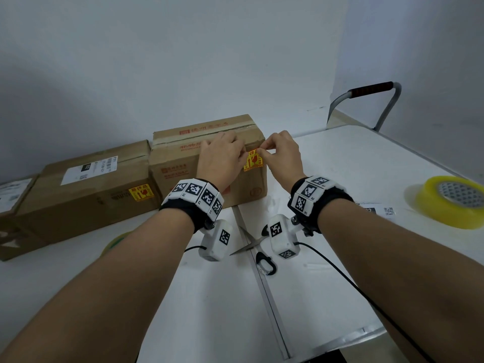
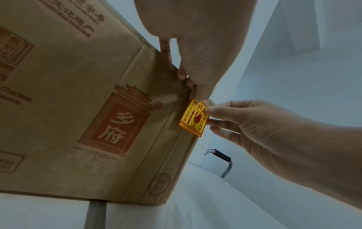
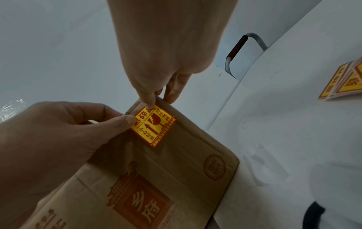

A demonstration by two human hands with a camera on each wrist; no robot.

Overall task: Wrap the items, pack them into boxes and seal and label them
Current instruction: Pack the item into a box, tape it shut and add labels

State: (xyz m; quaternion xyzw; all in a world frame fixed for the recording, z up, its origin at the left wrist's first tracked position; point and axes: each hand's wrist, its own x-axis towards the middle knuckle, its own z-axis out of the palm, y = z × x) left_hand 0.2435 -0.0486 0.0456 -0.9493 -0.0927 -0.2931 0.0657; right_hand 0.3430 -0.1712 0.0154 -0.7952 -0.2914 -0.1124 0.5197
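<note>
A taped brown cardboard box (image 1: pixel 183 163) stands at the back of the white table (image 1: pixel 340 166). A yellow-and-red fragile sticker (image 1: pixel 252 162) lies against its front face near the top right corner, also seen in the wrist views (image 2: pixel 192 120) (image 3: pixel 153 126). My left hand (image 1: pixel 245 156) pinches the sticker's upper left corner with its thumb and fingertip (image 2: pixel 200 97). My right hand (image 1: pixel 262 153) pinches the upper right corner (image 3: pixel 149 105). Whether the sticker's lower part is stuck down I cannot tell.
A longer box (image 1: pixel 91 189) with a shipping label and its own fragile sticker lies to the left, and a third box (image 1: pixel 13 203) sits beyond it. Scissors (image 1: pixel 251 244) lie under my wrists. A yellow tape roll (image 1: pixel 450 203), a printed label (image 1: pixel 379 210) and spare stickers (image 3: pixel 346 82) are on the right.
</note>
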